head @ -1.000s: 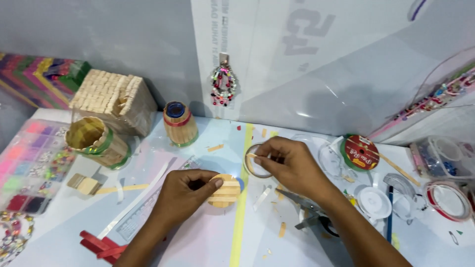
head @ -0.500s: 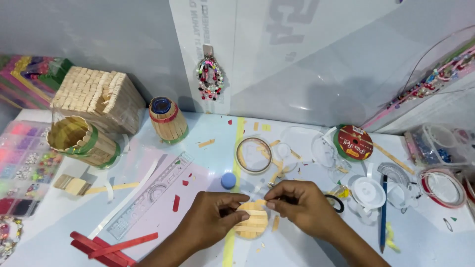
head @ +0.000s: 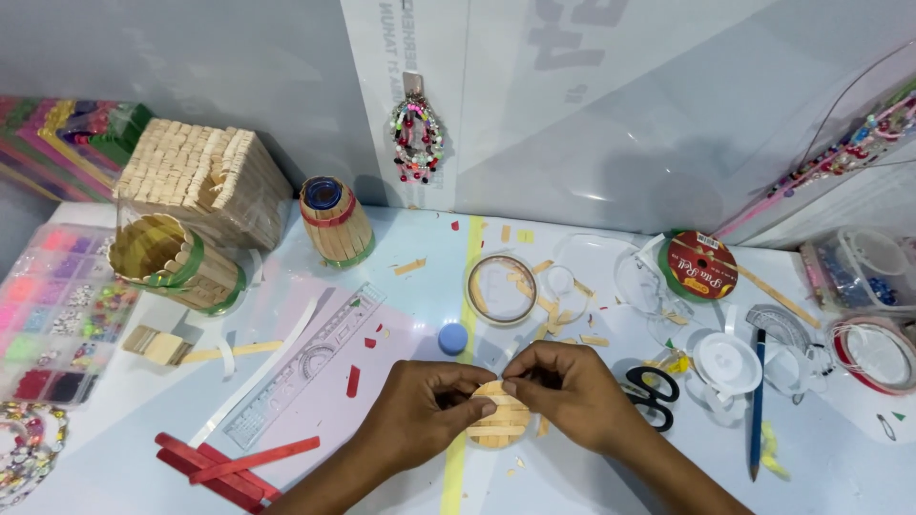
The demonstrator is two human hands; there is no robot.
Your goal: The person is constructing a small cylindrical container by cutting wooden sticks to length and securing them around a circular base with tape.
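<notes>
Both your hands pinch one small wooden disc (head: 498, 420) just above the table's near edge: left hand (head: 420, 415) on its left rim, right hand (head: 565, 393) on its top right. Bare tabletop (head: 592, 477) lies below; scissors (head: 651, 396) sit just right, a blue cap (head: 452, 338) just behind. Pale craft-stick slats, side by side, form the round disc.

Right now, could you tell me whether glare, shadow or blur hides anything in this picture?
Head view: sharp and evenly lit; soft glare on the glossy grey wall panel; both hands, left hand and right hand, cast only faint shadow, leaving the round wooden craft-stick disc clear; edges bow slightly.
</notes>
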